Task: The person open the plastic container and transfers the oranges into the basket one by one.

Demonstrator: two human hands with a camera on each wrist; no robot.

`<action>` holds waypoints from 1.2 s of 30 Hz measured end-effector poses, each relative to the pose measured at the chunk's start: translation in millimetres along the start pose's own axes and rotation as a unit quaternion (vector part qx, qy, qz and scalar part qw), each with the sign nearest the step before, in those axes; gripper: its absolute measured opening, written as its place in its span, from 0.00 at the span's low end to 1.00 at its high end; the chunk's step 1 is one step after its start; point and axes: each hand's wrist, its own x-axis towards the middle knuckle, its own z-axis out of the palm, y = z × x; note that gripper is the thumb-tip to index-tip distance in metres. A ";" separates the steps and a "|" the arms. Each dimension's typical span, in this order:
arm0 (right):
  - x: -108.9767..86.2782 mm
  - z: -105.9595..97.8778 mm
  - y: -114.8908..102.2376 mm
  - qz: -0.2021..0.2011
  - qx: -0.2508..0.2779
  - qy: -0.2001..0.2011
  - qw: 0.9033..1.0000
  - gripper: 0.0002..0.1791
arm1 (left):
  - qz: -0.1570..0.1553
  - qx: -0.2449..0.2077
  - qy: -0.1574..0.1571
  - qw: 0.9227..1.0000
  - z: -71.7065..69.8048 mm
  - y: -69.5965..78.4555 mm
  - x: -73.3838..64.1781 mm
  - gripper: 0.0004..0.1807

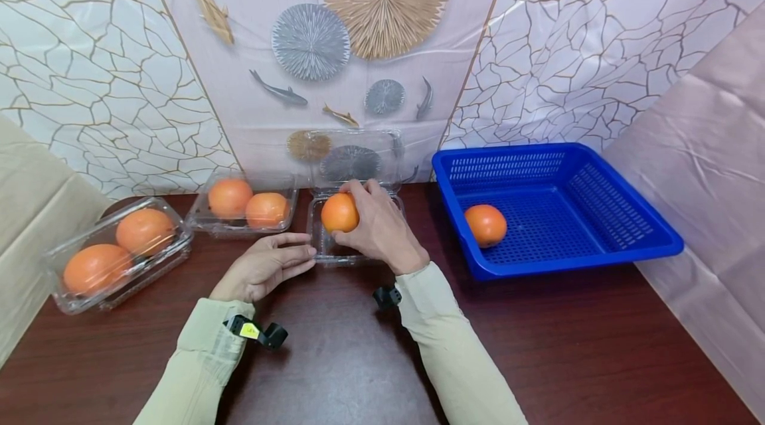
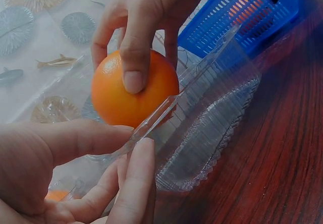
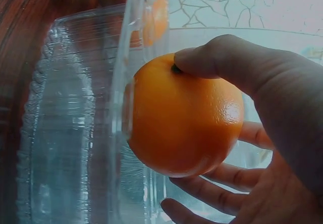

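Observation:
My right hand (image 1: pixel 382 226) grips an orange (image 1: pixel 339 212), with the thumb on one side and the fingers round the other. It holds the fruit at the left part of an open clear plastic clamshell box (image 1: pixel 352 259), whose lid (image 1: pixel 358 156) stands up at the back. In the right wrist view the orange (image 3: pixel 184 118) shows its green stem spot under the thumb, beside the box rim. My left hand (image 1: pixel 269 265) is at the box's left front corner; in the left wrist view its thumb and fingers pinch the rim (image 2: pixel 156 115).
Two clamshell boxes stand to the left, one farther back (image 1: pixel 239 229) and one nearer (image 1: pixel 179 259), each holding two oranges. On the right is a blue plastic basket (image 1: pixel 574 255) with a single orange (image 1: pixel 485 226) at its left side. A patterned sheet (image 1: pixel 251 113) hangs behind the table.

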 end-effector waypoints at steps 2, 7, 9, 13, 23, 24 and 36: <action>-0.8 -2.5 -0.9 -0.003 -0.003 0.003 1.000 0.36 | -0.001 0.001 0.000 1.000 -0.1 0.0 0.6 0.32; -2.4 -9.5 -3.3 -0.004 -0.001 0.009 1.000 0.36 | -0.002 -0.001 0.003 1.000 -0.2 -0.3 1.3 0.31; -2.7 -11.9 -3.9 -0.001 0.000 0.009 1.000 0.36 | -0.002 -0.002 0.004 1.000 -0.1 -0.2 1.2 0.31; -3.2 -15.8 -4.5 0.005 -0.001 0.010 1.000 0.36 | -0.003 -0.004 0.004 1.000 0.1 0.2 0.7 0.32; -6.2 -25.2 -7.0 0.004 -0.004 0.018 1.000 0.36 | -0.002 0.004 0.001 1.000 1.5 1.0 0.3 0.32; -6.5 -26.1 -7.2 0.003 -0.004 0.019 1.000 0.36 | -0.002 0.004 0.001 1.000 1.6 1.0 0.3 0.32; -9.5 -38.4 -7.7 -0.001 0.001 0.030 1.000 0.35 | -0.008 0.006 0.006 1.000 1.9 0.9 0.5 0.32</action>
